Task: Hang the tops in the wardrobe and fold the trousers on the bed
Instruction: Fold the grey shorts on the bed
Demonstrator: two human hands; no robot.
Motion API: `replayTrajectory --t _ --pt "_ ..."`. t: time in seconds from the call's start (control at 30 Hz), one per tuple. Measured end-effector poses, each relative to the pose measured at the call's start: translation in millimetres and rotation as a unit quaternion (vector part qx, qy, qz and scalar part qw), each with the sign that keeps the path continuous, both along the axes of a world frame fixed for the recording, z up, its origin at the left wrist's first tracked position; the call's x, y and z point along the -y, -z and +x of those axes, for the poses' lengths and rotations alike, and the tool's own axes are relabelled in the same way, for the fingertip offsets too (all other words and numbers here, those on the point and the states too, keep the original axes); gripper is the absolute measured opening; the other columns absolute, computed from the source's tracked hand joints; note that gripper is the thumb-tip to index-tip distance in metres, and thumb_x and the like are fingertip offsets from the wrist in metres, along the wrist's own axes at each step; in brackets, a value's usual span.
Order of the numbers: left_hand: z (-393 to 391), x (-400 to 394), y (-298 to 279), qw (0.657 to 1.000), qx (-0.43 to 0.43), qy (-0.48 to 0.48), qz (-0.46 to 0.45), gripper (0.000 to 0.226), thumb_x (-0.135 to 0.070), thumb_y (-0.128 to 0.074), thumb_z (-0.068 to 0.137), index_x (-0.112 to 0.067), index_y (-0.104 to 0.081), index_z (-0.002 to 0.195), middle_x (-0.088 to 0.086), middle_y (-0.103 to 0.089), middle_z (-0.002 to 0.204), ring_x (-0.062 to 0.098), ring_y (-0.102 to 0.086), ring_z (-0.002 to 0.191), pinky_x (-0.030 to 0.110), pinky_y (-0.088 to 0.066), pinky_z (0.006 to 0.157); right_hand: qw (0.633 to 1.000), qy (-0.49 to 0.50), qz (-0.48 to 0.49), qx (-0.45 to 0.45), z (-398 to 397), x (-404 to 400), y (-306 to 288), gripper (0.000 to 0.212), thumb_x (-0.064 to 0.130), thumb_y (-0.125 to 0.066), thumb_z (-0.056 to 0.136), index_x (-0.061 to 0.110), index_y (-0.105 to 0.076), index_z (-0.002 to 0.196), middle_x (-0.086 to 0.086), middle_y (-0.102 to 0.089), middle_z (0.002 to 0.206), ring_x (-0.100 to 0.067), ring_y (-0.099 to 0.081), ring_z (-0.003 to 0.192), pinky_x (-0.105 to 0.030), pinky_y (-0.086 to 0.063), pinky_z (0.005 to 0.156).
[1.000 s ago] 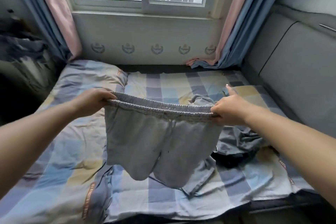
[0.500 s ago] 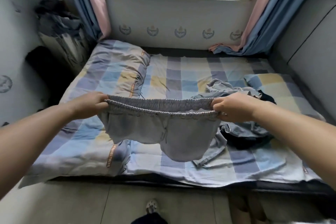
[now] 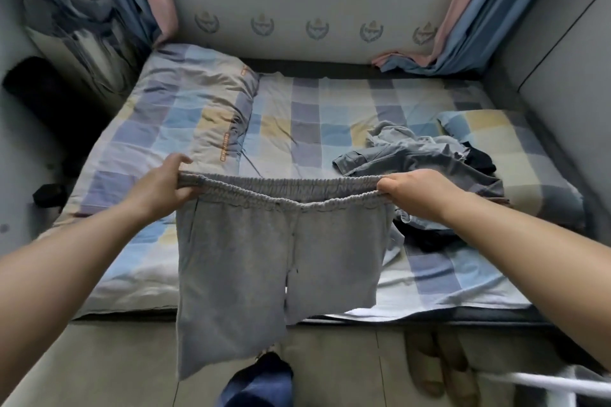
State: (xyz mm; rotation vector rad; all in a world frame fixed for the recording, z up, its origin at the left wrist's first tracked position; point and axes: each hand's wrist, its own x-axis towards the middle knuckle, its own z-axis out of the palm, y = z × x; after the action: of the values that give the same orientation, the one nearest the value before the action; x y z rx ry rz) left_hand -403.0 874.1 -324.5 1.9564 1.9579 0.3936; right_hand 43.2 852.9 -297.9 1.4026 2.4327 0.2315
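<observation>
Trousers [image 3: 264, 261]: grey jersey, ribbed elastic waistband, stretched flat.
Left hand [image 3: 162, 185]: grips waistband, 9 o'clock end.
Right hand [image 3: 413, 192]: grips 3 o'clock end.
Bed [image 3: 330, 122]: checked cotton sheet, creased.

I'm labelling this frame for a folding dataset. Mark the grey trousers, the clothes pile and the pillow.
grey trousers [image 3: 251, 258]: head view, on the left leg's cloth.
clothes pile [image 3: 420, 158]: head view, on the blue-grey garment on top.
pillow [image 3: 191, 116]: head view, on its checked middle.
</observation>
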Motion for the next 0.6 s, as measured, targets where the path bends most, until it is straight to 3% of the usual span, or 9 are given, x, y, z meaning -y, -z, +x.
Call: replayTrajectory --t 0.07,0.17,0.3,0.4,0.47,0.6 --pt "2 -24 21 1.000 -0.008 -0.009 -0.008 0.043 -0.022 -0.076 0.079 -0.009 -0.057 0.115 0.017 -0.066 0.102 0.036 -0.060 0.096 0.035 -0.041 0.071 0.999 0.046 -0.023 -0.017 0 -21 17 0.022 0.010 -0.041 0.089 0.020 -0.046 0.107 0.000 -0.064 0.105 -0.028 -0.064 0.087 -0.031 -0.038 0.057" --pt "8 -59 60 0.998 -0.036 -0.026 -0.043 0.022 -0.025 -0.073 0.079 -0.013 -0.064 0.095 0.016 -0.067 0.094 0.036 -0.061 0.091 0.035 -0.041 0.066 0.990 0.109 -0.072 -0.052 -4 -54 51 0.018 0.007 -0.038 0.085 0.020 -0.036 0.097 -0.005 -0.064 0.093 -0.031 -0.059 0.075 -0.035 -0.041 0.057" --pt "18 -109 118 0.989 0.016 -0.091 -0.117 0.026 -0.034 -0.074 0.077 -0.013 -0.058 0.075 0.007 -0.062 0.072 0.031 -0.064 0.077 0.035 -0.043 0.061 0.983 0.126 -0.124 -0.049 -8 -103 109 0.018 0.011 -0.038 0.089 0.026 -0.028 0.086 -0.003 -0.060 0.106 -0.029 -0.061 0.085 -0.033 -0.036 0.059" --pt "27 -157 175 0.956 0.163 -0.179 -0.164 0.021 -0.021 -0.073 0.080 -0.006 -0.062 0.089 0.006 -0.070 0.074 0.014 -0.070 0.059 0.034 -0.054 0.066 0.980 0.126 -0.150 -0.009 -12 -149 159 0.015 0.016 -0.042 0.092 0.019 -0.049 0.105 -0.004 -0.051 0.120 -0.029 -0.059 0.100 -0.035 -0.043 0.067" --pt "33 -190 217 0.932 0.229 -0.221 -0.173 0.020 -0.014 -0.073 0.080 -0.004 -0.064 0.095 0.012 -0.072 0.086 0.016 -0.071 0.064 0.041 -0.058 0.076 0.975 0.147 -0.164 -0.001 -13 -185 198 0.027 0.021 -0.040 0.095 0.018 -0.051 0.119 -0.006 -0.046 0.128 -0.031 -0.056 0.108 -0.037 -0.047 0.075" --pt "37 -258 293 0.937 0.203 -0.238 -0.155 0.024 -0.021 -0.075 0.074 -0.007 -0.067 0.091 0.014 -0.072 0.090 0.028 -0.070 0.086 0.044 -0.057 0.082 0.950 0.250 -0.184 -0.033 -19 -262 280 0.038 0.023 -0.025 0.100 0.009 -0.044 0.130 -0.017 -0.046 0.135 -0.035 -0.050 0.117 -0.036 -0.037 0.080"
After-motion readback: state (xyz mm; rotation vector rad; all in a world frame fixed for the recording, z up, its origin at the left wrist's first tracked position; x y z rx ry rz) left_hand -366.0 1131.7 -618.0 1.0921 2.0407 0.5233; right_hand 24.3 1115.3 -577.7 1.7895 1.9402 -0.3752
